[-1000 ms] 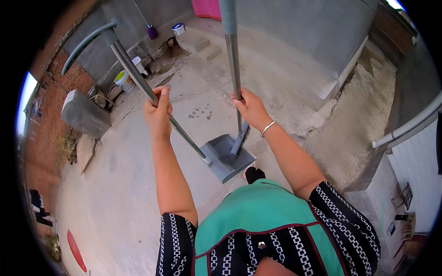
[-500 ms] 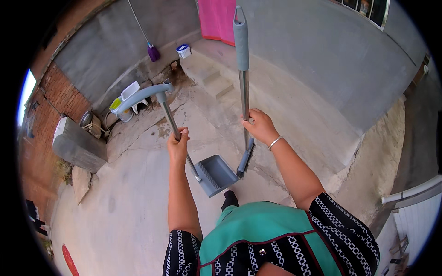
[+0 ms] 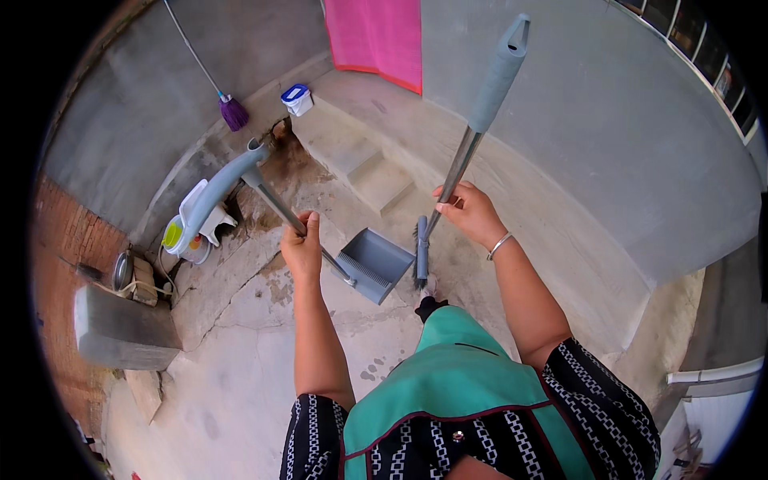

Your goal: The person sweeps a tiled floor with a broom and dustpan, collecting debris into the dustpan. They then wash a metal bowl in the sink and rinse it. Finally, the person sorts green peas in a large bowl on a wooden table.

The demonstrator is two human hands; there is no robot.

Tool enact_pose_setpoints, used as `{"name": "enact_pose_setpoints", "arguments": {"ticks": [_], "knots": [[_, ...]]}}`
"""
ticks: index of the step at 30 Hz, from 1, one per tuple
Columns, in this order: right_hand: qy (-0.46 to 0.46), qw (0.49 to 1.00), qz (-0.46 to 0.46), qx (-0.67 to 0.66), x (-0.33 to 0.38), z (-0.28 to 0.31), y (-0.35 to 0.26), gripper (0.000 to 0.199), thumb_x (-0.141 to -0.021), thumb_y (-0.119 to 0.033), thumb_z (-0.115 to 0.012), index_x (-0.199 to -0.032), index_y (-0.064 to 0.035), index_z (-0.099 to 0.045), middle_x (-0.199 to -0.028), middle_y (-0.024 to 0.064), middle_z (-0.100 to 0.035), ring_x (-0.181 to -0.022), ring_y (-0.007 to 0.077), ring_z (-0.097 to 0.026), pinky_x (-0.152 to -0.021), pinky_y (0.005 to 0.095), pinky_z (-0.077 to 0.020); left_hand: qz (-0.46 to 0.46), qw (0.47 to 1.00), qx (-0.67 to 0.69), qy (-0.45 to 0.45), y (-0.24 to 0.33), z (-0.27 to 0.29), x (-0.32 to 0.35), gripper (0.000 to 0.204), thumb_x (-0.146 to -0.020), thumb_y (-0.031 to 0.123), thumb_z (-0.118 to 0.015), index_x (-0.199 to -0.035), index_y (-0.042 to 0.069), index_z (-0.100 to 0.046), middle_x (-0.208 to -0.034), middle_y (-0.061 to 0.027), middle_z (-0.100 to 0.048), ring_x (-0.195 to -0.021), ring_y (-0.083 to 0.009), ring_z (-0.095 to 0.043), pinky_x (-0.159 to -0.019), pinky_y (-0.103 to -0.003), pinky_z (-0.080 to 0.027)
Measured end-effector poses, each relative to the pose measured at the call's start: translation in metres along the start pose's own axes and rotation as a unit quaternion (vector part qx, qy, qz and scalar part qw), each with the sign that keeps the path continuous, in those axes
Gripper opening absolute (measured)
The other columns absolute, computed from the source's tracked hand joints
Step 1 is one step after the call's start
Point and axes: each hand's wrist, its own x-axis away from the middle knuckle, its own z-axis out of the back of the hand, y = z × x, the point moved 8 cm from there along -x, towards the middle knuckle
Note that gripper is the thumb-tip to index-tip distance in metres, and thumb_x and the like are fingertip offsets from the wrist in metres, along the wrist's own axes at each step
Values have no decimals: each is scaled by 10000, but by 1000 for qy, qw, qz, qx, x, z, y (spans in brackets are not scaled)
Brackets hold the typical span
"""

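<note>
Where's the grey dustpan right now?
In the head view, the dustpan is near the centre, right of the left hand and just left of the broom head.

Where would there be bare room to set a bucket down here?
The widest bare patch is the concrete floor between the gray block and the left forearm. The ledge along the gray wall, right of the right hand, also looks bare. It's crowded around the bucket left of the left hand, and between the hands, with dustpan and broom.

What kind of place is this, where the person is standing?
Probably the courtyard of a home. You can see a rough concrete floor, low concrete steps, and a pink hanging cloth that may cover a doorway.
</note>
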Motion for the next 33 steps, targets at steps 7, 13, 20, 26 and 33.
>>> {"name": "enact_pose_setpoints", "arguments": {"ticks": [7,13,20,26,33], "knots": [[-125,954,-141,-233,-249,-41,108,241,-840,-176,-530,-1055,-65,-542,-888,71,-572,-826,133,-578,-783,297,-464,141,989,-24,-46,-109,-110,-192,219,-759,227,-690,-786,18,-633,-574,-10,-524,-561,-110,-508,-549,-254,-420],[-210,890,-289,-282,-364,-44,124,358,-829,-238,-525,-1134,-55,-494,-982,92,-551,-911,205,-581,-808,340,-447,266,912,255,-180,-163,-189,-255,160,-844,157,-533,-866,11,-593,-769,-43,-579,-628,-103,-540,-576,-214,-451],[-247,861,-295,-333,-384,-108,258,610,-814,-69,-510,-1355,-44,-229,-1173,152,-396,-913,280,-602,-723,319,-513,451,811,368,-60,-303,-230,-236,217,-825,231,-492,-864,27,-553,-879,-99,-575,-682,-201,-562,-636,-287,-493],[-189,873,-298,-337,-442,-204,341,644,-808,-38,-496,-1368,-33,-177,-1112,154,-458,-835,243,-619,-664,283,-525,457,796,386,-92,-443,-247,-254,194,-816,233,-503,-845,43,-527,-922,-114,-558,-654,-217,-553,-595,-291,-495],[-64,842,-361,-395,-518,-317,386,238,-819,-60,-482,-1046,6,-448,-728,72,-533,-515,120,-514,-427,246,-440,483,789,292,-244,-537,-223,-373,184,-825,225,-479,-818,46,-516,-860,-97,-563,-626,-174,-543,-532,-273,-468]]}}
